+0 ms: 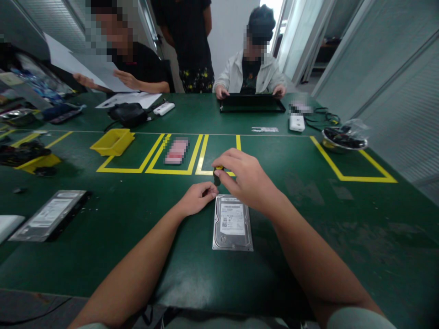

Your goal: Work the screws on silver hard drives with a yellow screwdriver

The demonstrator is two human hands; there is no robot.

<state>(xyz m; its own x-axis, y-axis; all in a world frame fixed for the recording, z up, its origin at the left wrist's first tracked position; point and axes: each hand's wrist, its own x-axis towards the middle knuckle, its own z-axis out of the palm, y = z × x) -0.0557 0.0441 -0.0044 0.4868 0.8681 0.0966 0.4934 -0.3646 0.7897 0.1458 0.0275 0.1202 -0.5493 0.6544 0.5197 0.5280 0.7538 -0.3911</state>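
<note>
A silver hard drive (232,222) lies flat on the green table (308,237) in front of me. My right hand (245,177) hovers over its far end, fingers closed around the black and yellow handle of a small screwdriver (217,173) held upright. My left hand (198,197) rests on the table at the drive's far left corner, with fingers pinched together beside the tool's tip. Whether it pinches anything is hidden.
A second hard drive (51,214) lies at the left. A yellow bin (113,141), a black pouch (127,113) and yellow tape boxes (353,167) lie farther back. A bowl of dark parts (344,138) sits at the right. Across the table, people handle papers (99,68) and a black tray (252,103).
</note>
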